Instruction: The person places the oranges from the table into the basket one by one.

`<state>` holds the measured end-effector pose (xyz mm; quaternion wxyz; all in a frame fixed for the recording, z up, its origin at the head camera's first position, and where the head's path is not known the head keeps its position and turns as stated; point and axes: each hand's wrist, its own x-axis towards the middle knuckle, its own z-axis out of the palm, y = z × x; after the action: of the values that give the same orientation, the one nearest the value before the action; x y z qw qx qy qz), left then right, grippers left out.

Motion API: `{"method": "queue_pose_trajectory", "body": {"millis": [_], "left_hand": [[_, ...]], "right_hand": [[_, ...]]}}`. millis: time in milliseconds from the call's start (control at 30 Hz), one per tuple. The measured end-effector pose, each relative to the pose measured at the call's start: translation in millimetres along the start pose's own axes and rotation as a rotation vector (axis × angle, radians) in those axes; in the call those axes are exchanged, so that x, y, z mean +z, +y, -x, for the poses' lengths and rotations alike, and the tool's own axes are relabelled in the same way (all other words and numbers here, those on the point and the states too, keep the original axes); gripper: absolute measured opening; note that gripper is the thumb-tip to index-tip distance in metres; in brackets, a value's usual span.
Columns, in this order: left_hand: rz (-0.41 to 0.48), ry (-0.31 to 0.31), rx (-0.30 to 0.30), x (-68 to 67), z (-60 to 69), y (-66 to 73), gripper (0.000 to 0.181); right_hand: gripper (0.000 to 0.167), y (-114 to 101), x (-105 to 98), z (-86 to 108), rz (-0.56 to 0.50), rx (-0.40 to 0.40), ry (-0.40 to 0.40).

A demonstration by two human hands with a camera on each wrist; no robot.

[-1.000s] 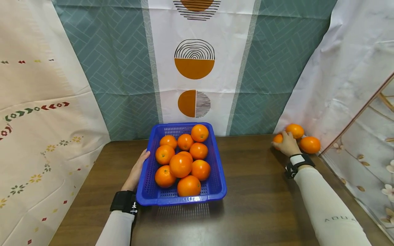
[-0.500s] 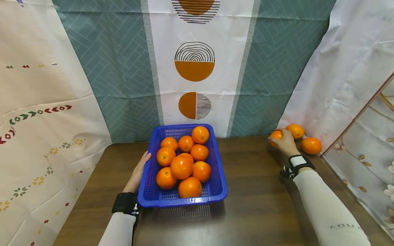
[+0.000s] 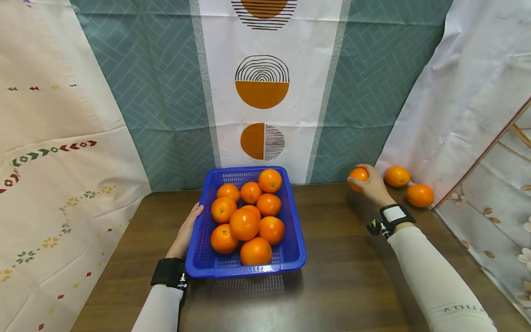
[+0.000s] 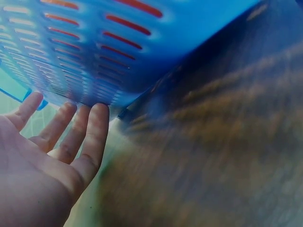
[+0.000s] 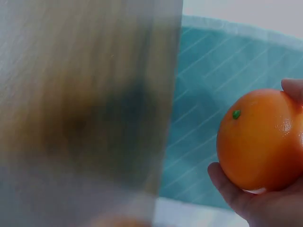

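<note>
In the head view, my right hand point(image 3: 373, 186) grips an orange point(image 3: 358, 179) near the back edge of the table. The right wrist view shows this orange point(image 5: 260, 142) between thumb and fingers, its green stem spot visible, held apart from the wood. My left hand point(image 3: 184, 230) lies along the left side of a blue plastic basket point(image 3: 296, 240) that bears several oranges point(image 3: 244, 224). Seen from the left wrist, the fingertips point(image 4: 98, 116) touch the basket's slotted outer wall point(image 4: 142, 71), the fingers fairly straight and the palm away from it.
Two more oranges lie at the back right corner, one point(image 3: 397, 176) behind the other point(image 3: 420, 195). Patterned cloth point(image 3: 352, 115) hangs behind the brown wooden table point(image 3: 332, 276), and printed cloths hang at both sides.
My right hand has drawn the orange leftward and up from beside the two corner oranges. The left hand and basket have hardly moved.
</note>
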<state>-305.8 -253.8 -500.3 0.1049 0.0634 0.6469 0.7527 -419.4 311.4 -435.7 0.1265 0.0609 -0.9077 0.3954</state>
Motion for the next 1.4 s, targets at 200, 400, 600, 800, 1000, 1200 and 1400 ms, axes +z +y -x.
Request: {"method": "queue_pose_trajectory", "body": {"millis": [200,400,600,800,1000,1200,1400], "left_hand": [[-0.012,0.009,-0.019,-2.1,2.2,-0.2,0.062],[-0.029,-0.003,-0.006,-5.1,-5.3,6.9,0.064],[-0.032,-0.027,0.033,-4.0,-15.9,20.2,0.062],[-0.008,-0.028,-0.001,2.0,-9.3,31.2,0.063],[0.009,-0.042,0.000,4.2,-2.3,27.1,0.062],[0.026,-0.045,0.001,4.8,4.7,19.2,0.063],[0.047,-0.041,0.011,5.3,8.8,12.4,0.062]], "right_hand": [[0.063,-30.6,10.8,-3.9,-0.010,-0.084,-0.013],[0.063,-54.9,19.0,-10.7,-0.042,-0.132,-0.040],[0.062,-73.6,23.0,-15.9,-0.059,-0.158,-0.035],[0.061,-79.4,32.4,-14.5,-0.055,-0.138,-0.065],[0.062,-78.5,40.5,-9.6,-0.080,-0.122,-0.091],[0.062,-83.2,45.0,-4.1,-0.089,-0.122,-0.112],[0.060,-97.1,50.5,-1.2,-0.109,-0.152,-0.104]]}}
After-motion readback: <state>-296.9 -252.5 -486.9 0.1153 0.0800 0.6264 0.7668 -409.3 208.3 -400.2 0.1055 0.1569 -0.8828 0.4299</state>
